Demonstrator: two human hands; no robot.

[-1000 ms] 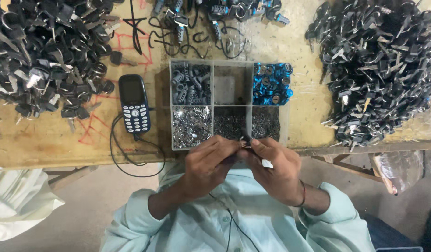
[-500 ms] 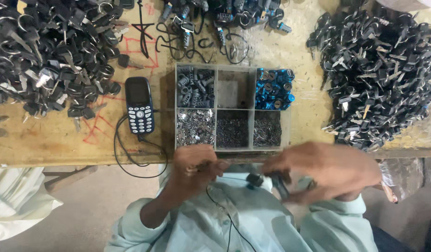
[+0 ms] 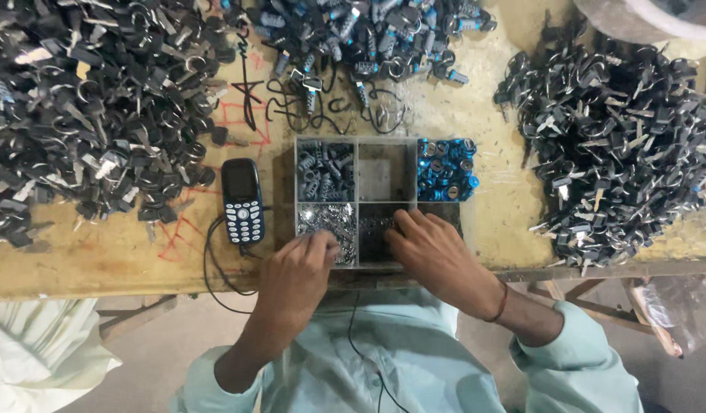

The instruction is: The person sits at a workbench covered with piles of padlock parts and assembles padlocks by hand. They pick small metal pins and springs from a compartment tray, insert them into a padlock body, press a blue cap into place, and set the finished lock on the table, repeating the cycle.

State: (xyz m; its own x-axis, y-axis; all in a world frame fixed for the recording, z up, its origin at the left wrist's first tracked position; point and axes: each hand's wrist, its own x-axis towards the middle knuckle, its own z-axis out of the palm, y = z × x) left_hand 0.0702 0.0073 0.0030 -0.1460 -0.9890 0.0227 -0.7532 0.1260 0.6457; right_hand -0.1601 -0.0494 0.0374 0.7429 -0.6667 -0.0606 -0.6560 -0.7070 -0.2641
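Both hands having advanced from our lap, we are dipping the left hand (image 3: 298, 264) and right hand (image 3: 429, 252), fingers loosely curled, into the compartment tray (image 3: 383, 164), picking small parts singly from its near cells.

Left hand (image 3: 301, 264), right hand (image 3: 433, 248), fingers curled

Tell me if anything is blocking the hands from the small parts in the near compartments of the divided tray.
Nothing visible does. The left hand already has its fingertips in the near-left compartment of shiny parts, and the right hand reaches into the near-middle compartment of dark parts. The divided tray is open-topped; the phone lies beside it.
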